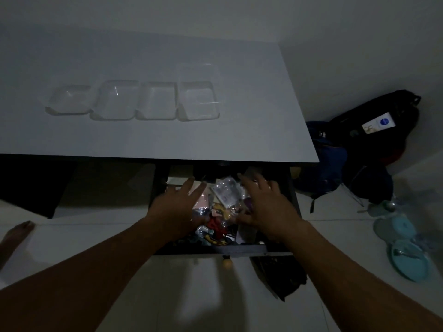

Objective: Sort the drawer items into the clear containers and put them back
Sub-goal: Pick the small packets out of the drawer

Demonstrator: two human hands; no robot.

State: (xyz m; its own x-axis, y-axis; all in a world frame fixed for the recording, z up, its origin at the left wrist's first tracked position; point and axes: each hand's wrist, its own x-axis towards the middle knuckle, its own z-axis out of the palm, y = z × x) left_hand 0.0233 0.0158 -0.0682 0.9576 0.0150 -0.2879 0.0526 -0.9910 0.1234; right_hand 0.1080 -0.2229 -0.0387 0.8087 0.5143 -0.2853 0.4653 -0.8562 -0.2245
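A dark drawer [239,249] is pulled out under the white table top [153,137]. It is full of small mixed items [223,207]: clear plastic packets, a red piece, a yellow piece, pink paper. My left hand [178,207] hovers flat over the drawer's left half, fingers spread. My right hand [266,204] reaches over the right half, fingers apart above the pile. Neither hand visibly grips anything. Several clear containers [134,101] stand in a row on the table top, all without contents.
Dark backpacks [374,140] lean against the wall at the right. Teal plates and lids [405,248] lie on the floor at the far right. A dark cloth [280,274] hangs below the drawer front, beside its round knob [227,262]. A bare foot [16,233] shows at the left.
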